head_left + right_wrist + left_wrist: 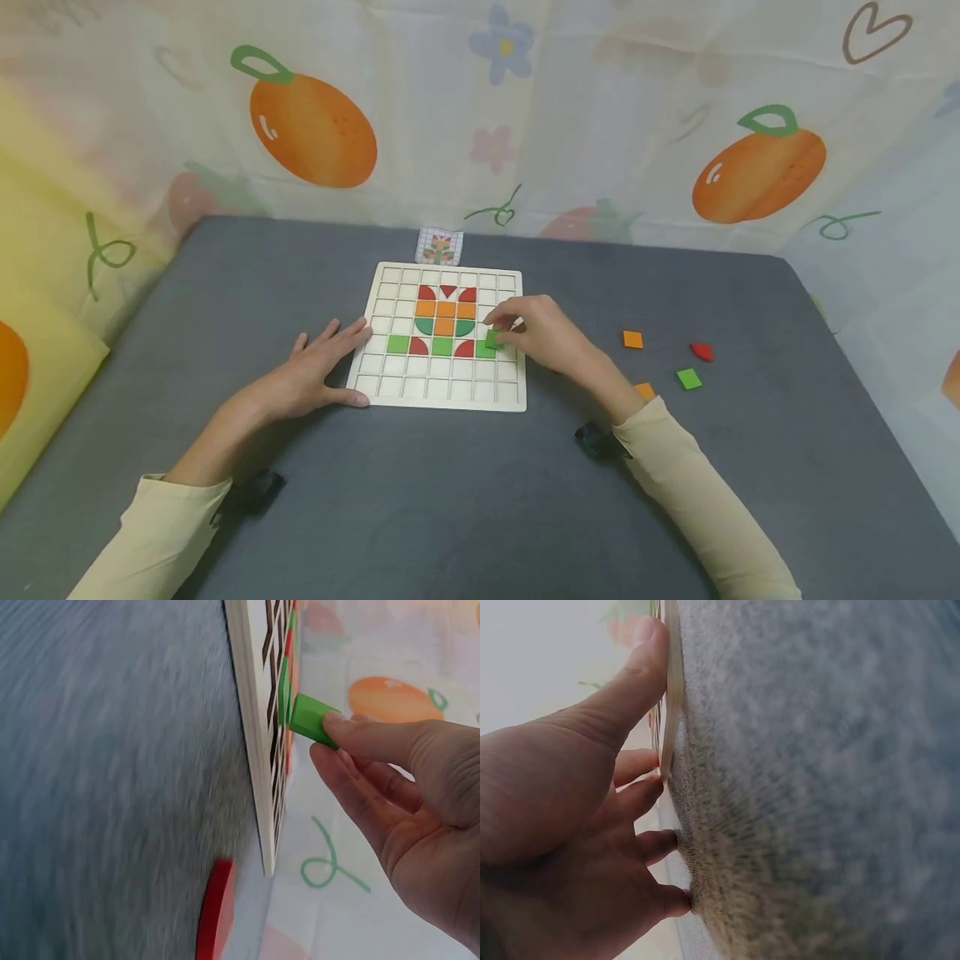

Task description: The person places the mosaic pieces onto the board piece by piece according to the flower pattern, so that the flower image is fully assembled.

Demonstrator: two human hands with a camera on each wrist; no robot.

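My right hand [546, 333] pinches a green square tile [311, 718] between thumb and fingertips, tilted close over the right part of a white grid board [435, 393]. In the head view this tile overlaps another green tile [483, 352] lying in the grid. Red, orange and green pieces form a flower-like pattern on the board, with an orange tile [445, 309] near its middle. Fingers spread, my left hand [311, 375] rests at the board's left edge. Its thumb [641, 671] lies along the board's side in the left wrist view.
A small pattern card [439, 247] lies behind the board. On the grey table [450, 500], to the right, are an orange tile [632, 339], a red rounded piece [702, 352] and a green tile [688, 379]. Another orange tile [643, 389] is partly hidden by the right wrist.
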